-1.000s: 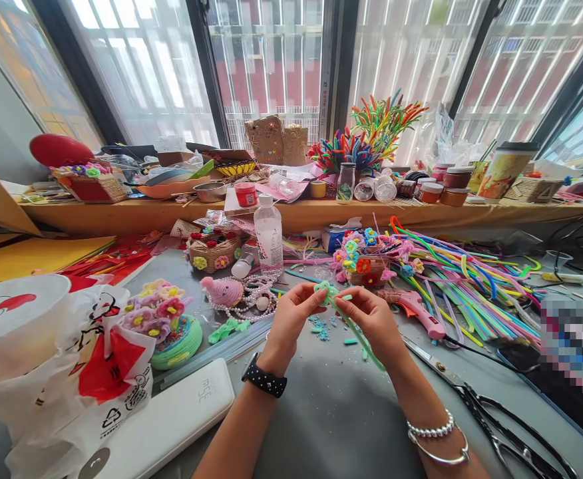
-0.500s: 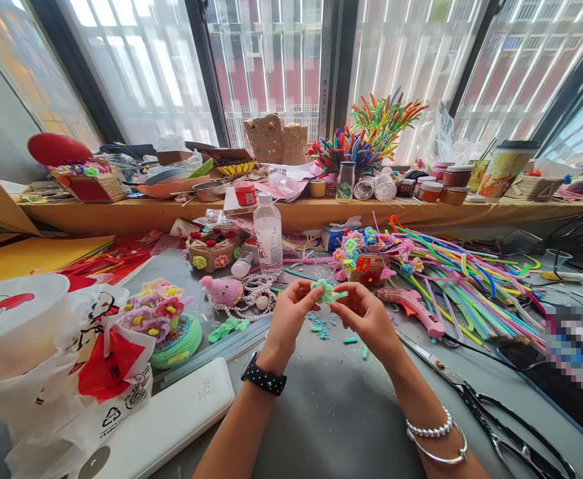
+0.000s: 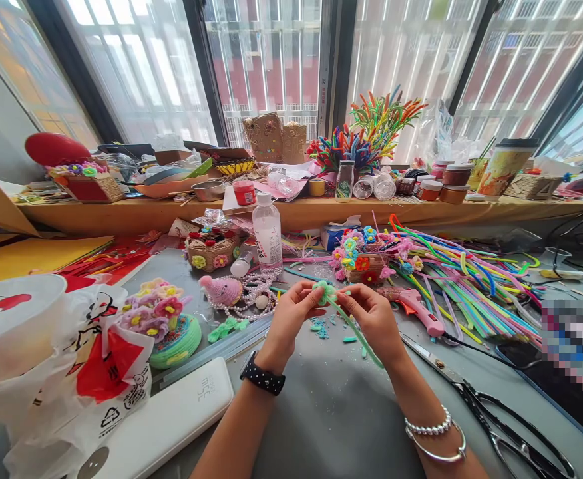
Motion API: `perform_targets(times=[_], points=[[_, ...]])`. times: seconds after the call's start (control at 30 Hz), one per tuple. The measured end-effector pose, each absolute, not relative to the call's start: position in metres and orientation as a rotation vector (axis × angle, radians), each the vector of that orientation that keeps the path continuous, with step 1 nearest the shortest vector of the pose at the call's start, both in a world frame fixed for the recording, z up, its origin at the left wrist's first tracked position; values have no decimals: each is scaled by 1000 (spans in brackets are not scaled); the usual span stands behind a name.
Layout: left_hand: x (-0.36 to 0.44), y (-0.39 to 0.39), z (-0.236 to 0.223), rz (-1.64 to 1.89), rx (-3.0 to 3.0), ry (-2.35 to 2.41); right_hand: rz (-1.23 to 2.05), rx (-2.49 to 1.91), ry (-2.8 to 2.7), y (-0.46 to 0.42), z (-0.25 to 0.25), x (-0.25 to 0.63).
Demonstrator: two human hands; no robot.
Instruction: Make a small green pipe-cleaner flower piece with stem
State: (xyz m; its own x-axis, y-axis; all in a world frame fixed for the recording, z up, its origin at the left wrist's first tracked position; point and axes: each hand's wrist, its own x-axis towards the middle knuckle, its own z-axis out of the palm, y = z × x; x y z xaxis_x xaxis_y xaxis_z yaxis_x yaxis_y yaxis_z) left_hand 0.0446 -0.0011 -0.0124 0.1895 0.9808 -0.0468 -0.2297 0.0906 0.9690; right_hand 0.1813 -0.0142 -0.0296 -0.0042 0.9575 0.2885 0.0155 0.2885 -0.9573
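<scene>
The left hand (image 3: pixel 291 319) and right hand (image 3: pixel 373 318) meet in the air above the middle of the counter (image 3: pixel 331 419), with the fuzzy green piece (image 3: pixel 326 291) between them. The left fingers pinch its curled, lobed end from the left; the right fingers are pressed together on its right edge, partly hiding it. From there a long green tail (image 3: pixel 363 338) slants down below the right palm, its end near the right wrist. Blue-green scraps (image 3: pixel 320 328) lie scattered on the counter beyond the hands. Just right of the right hand lies a pink glue gun (image 3: pixel 418 311), and nearer the person, black-handled scissors (image 3: pixel 464 389) lie beside the right forearm. Left of the left hand are a flat green cutout (image 3: pixel 227 330), pearl beads (image 3: pixel 256 307) and a pink toy (image 3: pixel 223 291); a bottle (image 3: pixel 267 236) stands upright behind the beads. A white power bank (image 3: pixel 172 416) lies left of the left forearm.
</scene>
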Motion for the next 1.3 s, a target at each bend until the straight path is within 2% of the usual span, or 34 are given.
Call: perform_targets(times=[0.6,0.93,1.3], points=[[48,-4,-12,1157,1194,992,855,-1088,-1352,-12,-33,183],[46,-3,-13,1197,1206,1070,995,-1076,-1364,-13,-32,182],[46,-2,-17,1010,1336,1103,1056,-1149,-1465,-8,-31,187]])
